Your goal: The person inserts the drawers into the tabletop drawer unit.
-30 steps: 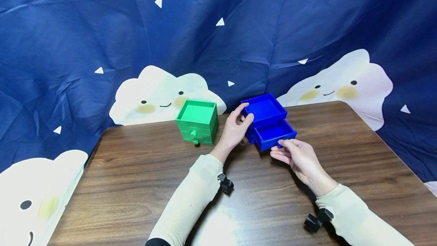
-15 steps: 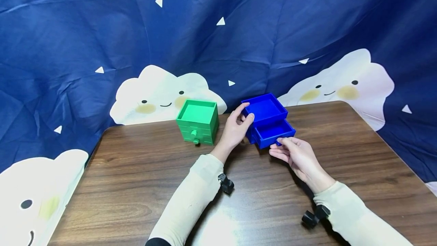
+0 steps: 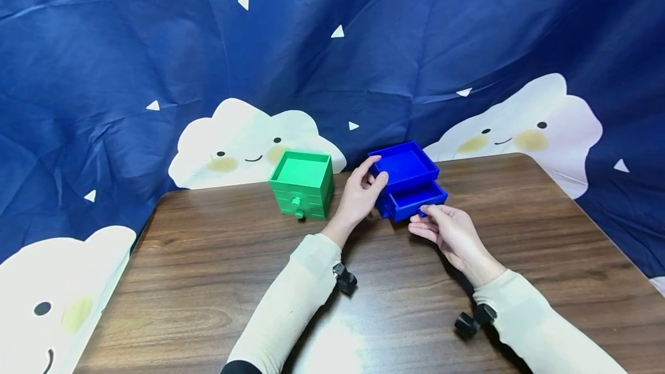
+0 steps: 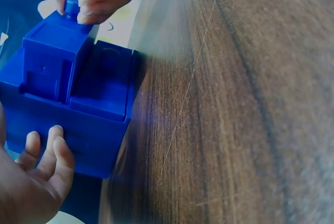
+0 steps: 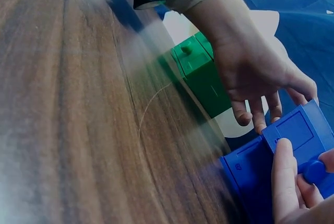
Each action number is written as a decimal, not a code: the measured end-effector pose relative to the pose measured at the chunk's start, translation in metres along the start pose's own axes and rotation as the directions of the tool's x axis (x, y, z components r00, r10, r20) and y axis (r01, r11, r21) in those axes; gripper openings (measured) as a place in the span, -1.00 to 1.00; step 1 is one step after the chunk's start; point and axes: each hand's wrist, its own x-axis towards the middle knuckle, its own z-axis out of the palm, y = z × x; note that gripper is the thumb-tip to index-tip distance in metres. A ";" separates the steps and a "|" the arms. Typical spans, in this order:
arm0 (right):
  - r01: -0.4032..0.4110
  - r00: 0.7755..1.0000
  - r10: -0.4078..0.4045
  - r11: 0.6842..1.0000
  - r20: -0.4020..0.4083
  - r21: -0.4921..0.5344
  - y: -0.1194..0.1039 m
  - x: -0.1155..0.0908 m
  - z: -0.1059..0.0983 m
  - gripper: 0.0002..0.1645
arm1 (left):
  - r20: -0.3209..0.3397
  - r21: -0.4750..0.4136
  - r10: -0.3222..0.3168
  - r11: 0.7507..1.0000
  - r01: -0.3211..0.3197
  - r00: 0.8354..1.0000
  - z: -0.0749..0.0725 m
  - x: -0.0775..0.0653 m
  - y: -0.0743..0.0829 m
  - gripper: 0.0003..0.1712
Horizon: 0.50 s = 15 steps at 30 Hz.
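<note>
A small blue chest of drawers (image 3: 407,166) stands at the back of the table, with a shallow tray top. One blue drawer (image 3: 415,201) sticks partly out of its front, and the visible part of its inside holds nothing. My right hand (image 3: 457,238) pinches the drawer's round knob (image 5: 314,172) between thumb and fingers. My left hand (image 3: 358,195) holds the chest at its left side, thumb and index finger at the top rim. In the left wrist view several of its fingertips (image 4: 57,153) lie by the side wall.
Left of the blue chest stands a similar green chest (image 3: 301,183) with two knobs on its front. Both rest near the back edge of the wooden table (image 3: 218,258). A dark blue curtain (image 3: 291,45) with white clouds hangs behind.
My right hand has moved back and slightly left, and the blue drawer has slid further into the chest. The left hand keeps its place on the chest.
</note>
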 end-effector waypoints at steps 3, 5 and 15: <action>-0.009 1.000 0.009 1.000 -0.005 0.004 -0.001 0.002 0.001 -0.60 | 0.000 0.000 -0.003 1.000 0.003 1.000 -0.001 0.000 0.000 -0.45; -0.013 1.000 0.013 1.000 -0.007 0.005 -0.001 0.003 0.000 -0.60 | 0.000 -0.001 -0.005 1.000 0.005 1.000 0.000 0.000 0.000 -0.45; -0.012 1.000 0.012 1.000 -0.008 -0.006 -0.001 0.005 0.001 -0.63 | -0.014 0.003 -0.006 1.000 0.006 1.000 0.000 -0.001 0.000 -0.47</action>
